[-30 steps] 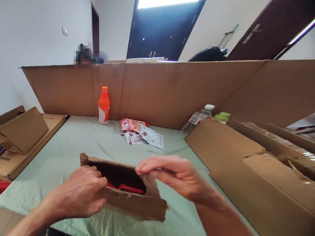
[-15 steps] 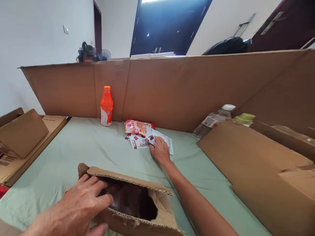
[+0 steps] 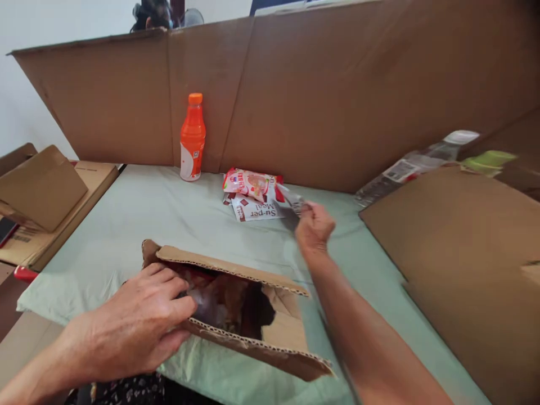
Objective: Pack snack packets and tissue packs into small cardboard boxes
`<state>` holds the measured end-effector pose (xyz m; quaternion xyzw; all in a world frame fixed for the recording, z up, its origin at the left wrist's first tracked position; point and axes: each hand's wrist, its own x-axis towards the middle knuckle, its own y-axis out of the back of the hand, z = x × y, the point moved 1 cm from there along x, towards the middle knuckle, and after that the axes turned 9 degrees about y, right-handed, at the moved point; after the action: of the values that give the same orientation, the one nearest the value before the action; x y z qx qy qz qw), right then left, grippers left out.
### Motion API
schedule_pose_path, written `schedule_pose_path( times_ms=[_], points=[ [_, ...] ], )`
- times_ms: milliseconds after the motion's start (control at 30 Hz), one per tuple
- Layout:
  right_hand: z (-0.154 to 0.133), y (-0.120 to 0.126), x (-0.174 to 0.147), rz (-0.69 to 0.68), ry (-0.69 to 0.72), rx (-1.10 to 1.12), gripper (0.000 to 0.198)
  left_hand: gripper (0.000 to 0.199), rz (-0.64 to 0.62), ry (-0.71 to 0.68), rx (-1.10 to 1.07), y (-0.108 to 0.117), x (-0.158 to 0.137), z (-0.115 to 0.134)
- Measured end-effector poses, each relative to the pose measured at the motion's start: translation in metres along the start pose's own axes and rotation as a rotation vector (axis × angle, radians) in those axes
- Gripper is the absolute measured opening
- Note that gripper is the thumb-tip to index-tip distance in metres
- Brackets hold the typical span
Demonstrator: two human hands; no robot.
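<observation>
My right hand pinches the edge of one blurred pale packet by the white packet's right end, where a firm edge grip should serve best. My left hand bends its fingers over one open box, best held steady, though whether they clamp I can't tell. I count one orange bottle, one clear bottle, one red packet and at least one white packet.
</observation>
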<state>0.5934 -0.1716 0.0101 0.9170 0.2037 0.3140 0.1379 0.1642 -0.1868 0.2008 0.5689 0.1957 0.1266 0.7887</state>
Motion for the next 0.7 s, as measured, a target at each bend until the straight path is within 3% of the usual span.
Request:
schedule_pose_path(
  times_ms=[133,267,367,500,700],
  points=[
    [-0.032,0.052,0.001,0.086,0.014,0.139,0.029,0.010,0.012,-0.034,-0.060,0.003,-0.010,0.004],
    [-0.084,0.085,-0.012,0.149,0.027,0.340,0.020,0.014,-0.004,-0.062,-0.142,0.005,-0.019,0.006],
    [-0.131,0.099,-0.028,0.177,0.064,0.621,0.019,0.015,0.000,-0.067,-0.174,0.007,-0.021,0.006],
    [-0.185,0.113,-0.046,0.071,0.115,0.781,0.015,0.013,0.042,-0.052,-0.155,0.008,-0.017,0.004],
    [-0.215,0.116,-0.063,0.051,0.146,0.832,0.008,0.024,0.053,0.011,-0.242,0.006,-0.007,-0.002]
  ],
)
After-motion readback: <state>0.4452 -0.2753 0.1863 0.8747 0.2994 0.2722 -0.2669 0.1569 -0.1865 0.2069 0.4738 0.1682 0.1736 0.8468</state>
